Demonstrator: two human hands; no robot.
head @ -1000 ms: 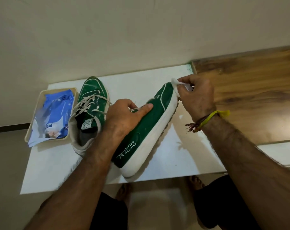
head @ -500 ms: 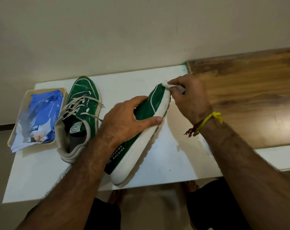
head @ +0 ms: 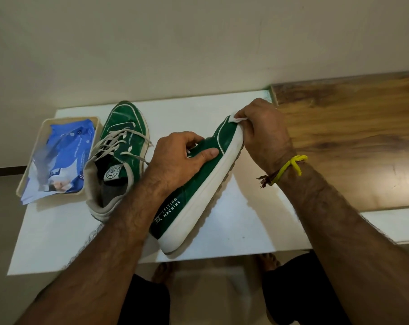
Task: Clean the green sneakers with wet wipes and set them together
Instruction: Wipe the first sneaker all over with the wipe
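Note:
Two green sneakers with white soles are on the white table (head: 234, 214). One sneaker (head: 198, 191) is tilted on its side, sole toward the right, heel near the front edge. My left hand (head: 177, 158) grips its upper around the lace area, thumb along the side. At the toe, my right hand (head: 262, 132) pinches a white wet wipe (head: 237, 118) against the tip. The other sneaker (head: 119, 146) stands upright to the left, laces loose, untouched.
A beige tray (head: 29, 174) at the table's left holds a blue wet-wipe pack (head: 60, 156). A wooden surface (head: 353, 141) adjoins the table on the right. A wall runs behind. Bare feet (head: 268, 261) show on the floor below the front edge.
The held sneaker's toe has shifted slightly, and my right hand with the wipe stays at the tip. My left thumb has drawn back along the shoe's side. The view has shifted.

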